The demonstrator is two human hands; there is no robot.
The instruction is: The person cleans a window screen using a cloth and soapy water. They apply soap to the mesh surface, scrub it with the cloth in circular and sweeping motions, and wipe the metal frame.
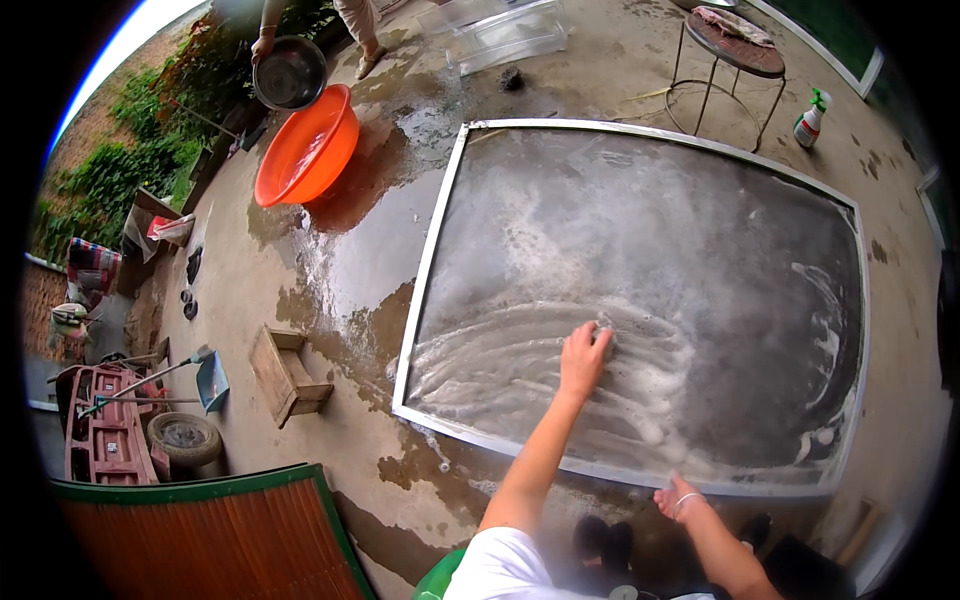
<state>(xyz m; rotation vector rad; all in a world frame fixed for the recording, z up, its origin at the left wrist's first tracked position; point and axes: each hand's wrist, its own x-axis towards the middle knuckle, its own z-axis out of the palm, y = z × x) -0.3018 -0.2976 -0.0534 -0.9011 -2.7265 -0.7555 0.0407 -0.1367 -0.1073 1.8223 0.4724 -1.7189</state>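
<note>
Head view: a silver-framed screen panel point(780, 260) lies flat on the concrete floor point(235, 260), right of centre, its near edge just before the person. The left hand point(583, 360) rests bent fingers amid foam point(490, 350) on the panel; whether they clasp anything, I cannot tell. The right hand point(679, 497) is at the near edge, its grip unclear. Wet floor separates the left edge from a wooden box point(285, 375) and, farther, an orange basin point(337, 125). A round stool point(745, 58) crowds the far edge, a spray bottle point(808, 127) to its right.
</note>
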